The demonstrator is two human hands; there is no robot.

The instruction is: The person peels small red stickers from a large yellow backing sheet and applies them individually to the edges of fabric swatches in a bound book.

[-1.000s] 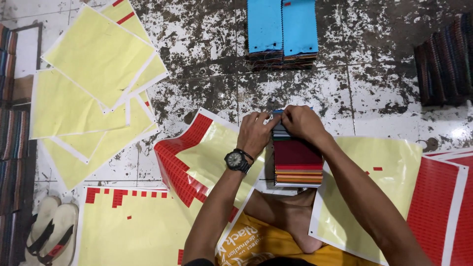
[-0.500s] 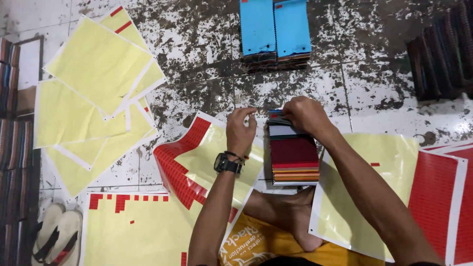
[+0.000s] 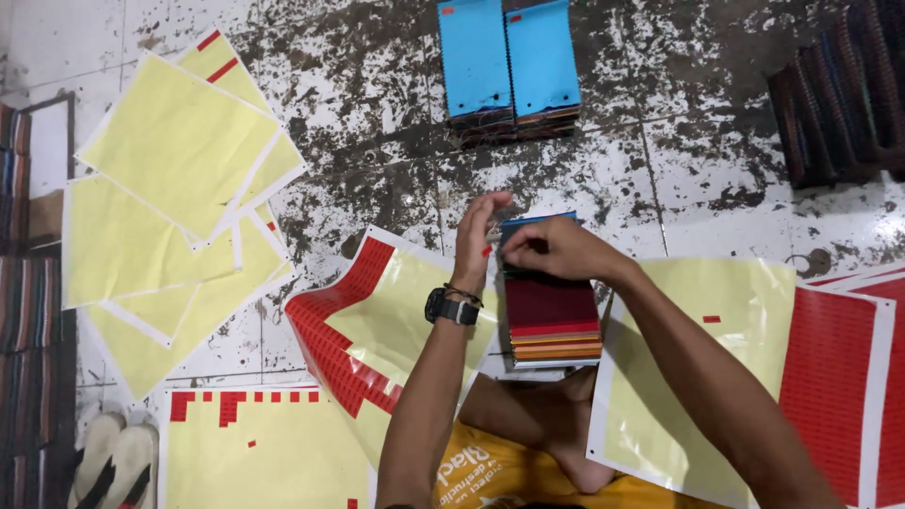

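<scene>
The head view looks straight down at a worn, paint-flecked floor (image 3: 377, 141) where a person sits cross-legged. Directly in front of the knees lies a swatch stack (image 3: 551, 316), a fanned pile of red, maroon and orange fabric samples with a blue one at its far end.

The right hand (image 3: 551, 250) presses down on the stack's far end, fingers curled over the top edge; whether it pinches anything is hard to tell. The left hand (image 3: 476, 236), a black watch (image 3: 451, 307) on its wrist, is raised just beside it, fingers together and upright, with a tiny red sticker (image 3: 487, 252) apparently at its fingertips, close to the stack's corner.

A curled sticker sheet (image 3: 377, 320) with red squares lies left of the stack; peeled yellow backings (image 3: 170, 170) are spread farther left.

To place the sticker well, the right hand should pin the swatches flat, so the left can lay it square and smooth.

Two blue-topped stacks (image 3: 509, 66) sit well apart beyond.
</scene>
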